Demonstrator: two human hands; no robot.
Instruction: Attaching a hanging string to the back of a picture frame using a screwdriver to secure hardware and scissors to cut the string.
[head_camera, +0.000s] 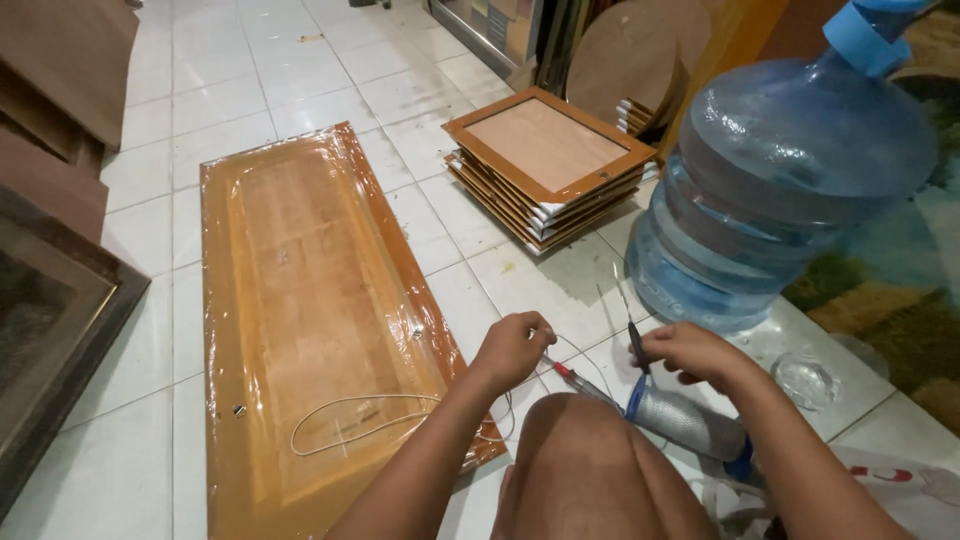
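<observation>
My left hand (512, 345) pinches a thin white string (345, 420) that loops back over a long orange-framed board (310, 320) wrapped in clear plastic, lying on the tiled floor. My right hand (690, 352) grips a small dark tool, scissors or pliers (636, 345), its tips pointing up. A screwdriver with a red and clear handle (578, 378) lies by my knee. Beside it rests a spool of pale string (685, 420) with blue ends, just under my right hand.
A big blue water jug (780, 170) stands at the right. A stack of orange picture frames (548, 165) sits behind my hands. Dark frames (50, 310) lie at the left edge. A clear round lid (805, 380) rests right of my arm.
</observation>
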